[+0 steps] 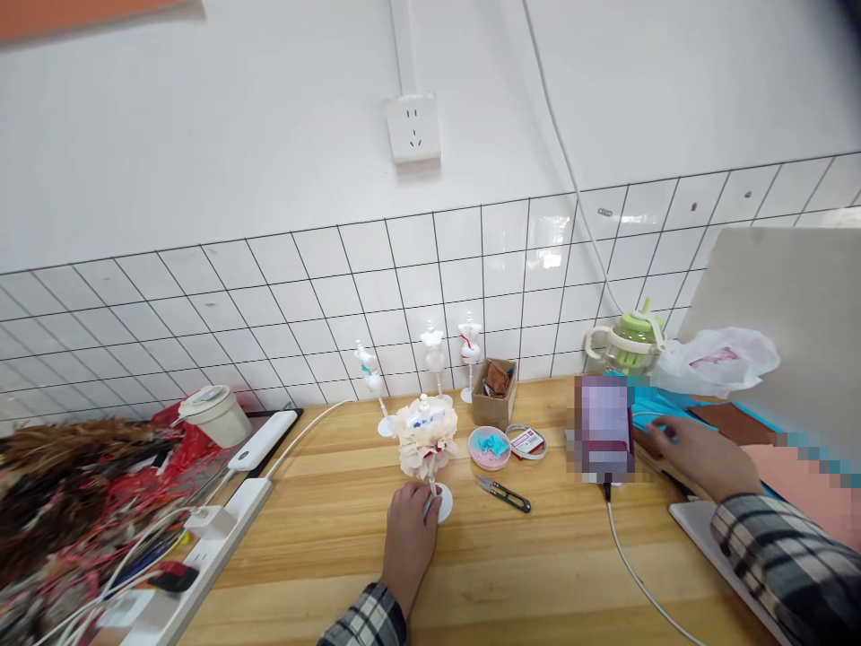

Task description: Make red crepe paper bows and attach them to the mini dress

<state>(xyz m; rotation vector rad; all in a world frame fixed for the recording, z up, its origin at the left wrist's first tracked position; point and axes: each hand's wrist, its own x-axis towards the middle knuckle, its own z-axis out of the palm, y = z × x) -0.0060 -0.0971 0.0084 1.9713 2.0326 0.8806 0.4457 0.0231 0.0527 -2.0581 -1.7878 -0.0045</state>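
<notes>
My left hand point(412, 531) is closed round the stem of a small white dress-form stand point(442, 504), low near its round base. The form wears a ruffled cream fabric dress point(426, 440). My right hand point(703, 456) is off to the right, beside a phone point(604, 426) with a blurred screen. Its fingers are curled together over a blue sheet; whatever they pinch, if anything, is too small to name. Thread snips point(503, 493) lie right of the stand. Behind them are a pink dish point(490, 448) with blue scraps and a ring-shaped roll with a label point(528, 442).
More mini dress forms point(434, 354) stand by the tiled wall, near a small cardboard box point(494, 395). A green-lidded jug point(629, 343) and a plastic bag point(719, 361) are at the back right. Power strips point(221, 547) and tangled feathery material point(60, 502) are at left. A cable point(625, 556) trails from the phone.
</notes>
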